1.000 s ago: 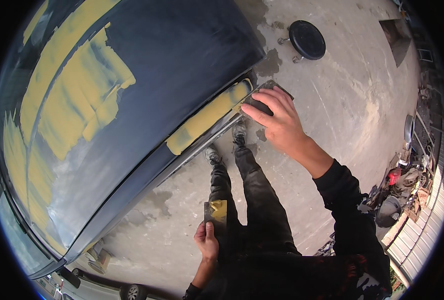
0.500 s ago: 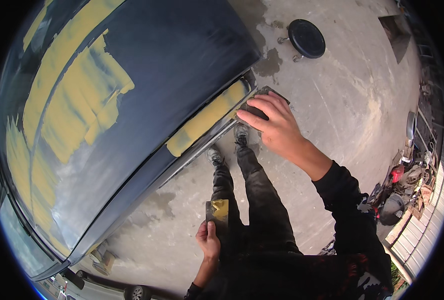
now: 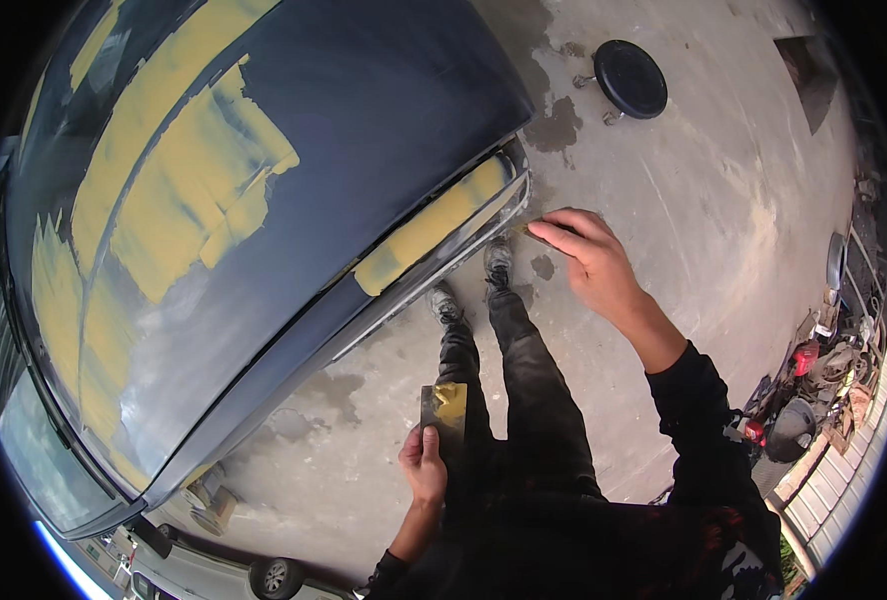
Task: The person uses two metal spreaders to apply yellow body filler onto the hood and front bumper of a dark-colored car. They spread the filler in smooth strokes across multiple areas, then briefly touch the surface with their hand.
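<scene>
Much of the scraper [image 3: 538, 231] in the right hand [image 3: 604, 265] is hidden: it is seen nearly edge-on, so only a thin dark sliver with a yellowish tint shows beyond the fingertips, and I cannot make out the thumb. The lower end of the flat plate [image 3: 442, 412] is covered by the left hand [image 3: 425, 466]. The dark car body [image 3: 384, 110] is cut off at the top, and the scrap pile [image 3: 834, 385] at the far right is too jumbled to sort out.

The right grip is narrow, fingers close together on the scraper, which sits just beyond the front end of the yellow strip [image 3: 434, 225]; bare floor [image 3: 704, 230] shows between scraper and car. The left grip is a pinch, thumb lying on top of the plate and fingers curled at its side and beneath. The plate is in front of the person's legs, a smear of yellow paste [image 3: 451, 400] at its far end.

There are two hands, each with one tool, and two scuffed shoes [image 3: 499, 261] beside the car. One long strip of yellow runs along the car's edge; one broad ragged patch [image 3: 199, 190] lies on the panel, with more yellow around it that I cannot count cleanly. One round black stool [image 3: 631, 79] stands well apart, and one pale parked car [image 3: 204, 568] shows at the lower left.
</scene>
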`<action>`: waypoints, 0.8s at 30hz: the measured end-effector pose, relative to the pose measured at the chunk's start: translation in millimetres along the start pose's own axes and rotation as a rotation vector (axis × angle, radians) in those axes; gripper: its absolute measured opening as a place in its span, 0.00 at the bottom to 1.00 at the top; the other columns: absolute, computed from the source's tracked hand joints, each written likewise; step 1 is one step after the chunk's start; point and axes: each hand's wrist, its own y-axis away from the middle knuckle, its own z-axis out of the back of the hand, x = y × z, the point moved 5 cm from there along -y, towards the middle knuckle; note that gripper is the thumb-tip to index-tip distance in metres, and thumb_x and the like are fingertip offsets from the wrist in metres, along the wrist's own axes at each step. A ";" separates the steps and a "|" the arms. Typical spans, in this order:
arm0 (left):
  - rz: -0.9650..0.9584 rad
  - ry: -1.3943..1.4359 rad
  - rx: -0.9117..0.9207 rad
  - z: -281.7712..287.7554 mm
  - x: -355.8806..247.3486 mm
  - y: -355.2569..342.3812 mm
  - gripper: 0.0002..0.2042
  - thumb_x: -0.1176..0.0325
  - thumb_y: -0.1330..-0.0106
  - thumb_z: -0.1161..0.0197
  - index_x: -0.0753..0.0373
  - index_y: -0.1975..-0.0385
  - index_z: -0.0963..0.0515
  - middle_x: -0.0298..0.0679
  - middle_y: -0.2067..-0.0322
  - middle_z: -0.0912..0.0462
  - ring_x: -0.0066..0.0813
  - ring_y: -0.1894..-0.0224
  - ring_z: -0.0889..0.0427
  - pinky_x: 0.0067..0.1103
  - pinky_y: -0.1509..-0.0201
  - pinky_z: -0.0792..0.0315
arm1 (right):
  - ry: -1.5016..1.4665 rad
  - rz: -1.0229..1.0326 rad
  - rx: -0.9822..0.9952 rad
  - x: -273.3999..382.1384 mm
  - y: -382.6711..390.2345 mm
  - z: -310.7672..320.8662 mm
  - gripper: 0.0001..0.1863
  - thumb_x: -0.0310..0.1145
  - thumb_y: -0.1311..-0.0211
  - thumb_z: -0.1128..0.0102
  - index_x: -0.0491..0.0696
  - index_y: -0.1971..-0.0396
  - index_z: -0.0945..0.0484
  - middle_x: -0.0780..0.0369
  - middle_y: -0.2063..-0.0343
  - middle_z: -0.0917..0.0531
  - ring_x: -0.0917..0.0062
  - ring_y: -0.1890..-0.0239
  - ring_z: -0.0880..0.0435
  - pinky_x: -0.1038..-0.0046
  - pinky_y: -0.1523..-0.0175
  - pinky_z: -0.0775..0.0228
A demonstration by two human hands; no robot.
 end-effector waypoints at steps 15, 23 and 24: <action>-0.378 0.046 0.286 -97.3 -152.4 1.1 0.13 0.66 0.24 0.41 0.70 0.50 0.19 0.30 0.60 0.15 0.16 0.58 0.23 0.16 0.50 0.29 | -0.204 -0.559 -0.324 -19.1 175.7 109.4 0.17 0.20 0.33 0.49 0.43 0.46 0.21 0.52 0.53 0.16 0.62 0.52 0.16 0.70 0.45 0.26; -0.598 -0.086 0.418 -255.9 -265.1 -11.4 0.14 0.64 0.25 0.40 0.67 0.49 0.19 0.26 0.62 0.17 0.13 0.59 0.25 0.16 0.51 0.29 | -0.518 -0.653 -0.665 -128.2 176.8 181.2 0.17 0.22 0.32 0.50 0.37 0.45 0.24 0.54 0.53 0.16 0.70 0.51 0.17 0.69 0.43 0.26; -0.599 -0.085 0.442 -279.7 -274.9 -14.3 0.14 0.64 0.25 0.40 0.67 0.49 0.19 0.26 0.63 0.17 0.13 0.60 0.26 0.15 0.53 0.29 | -0.482 -0.688 -0.658 -145.8 171.2 189.4 0.17 0.22 0.32 0.50 0.36 0.45 0.24 0.54 0.53 0.16 0.70 0.51 0.17 0.69 0.43 0.26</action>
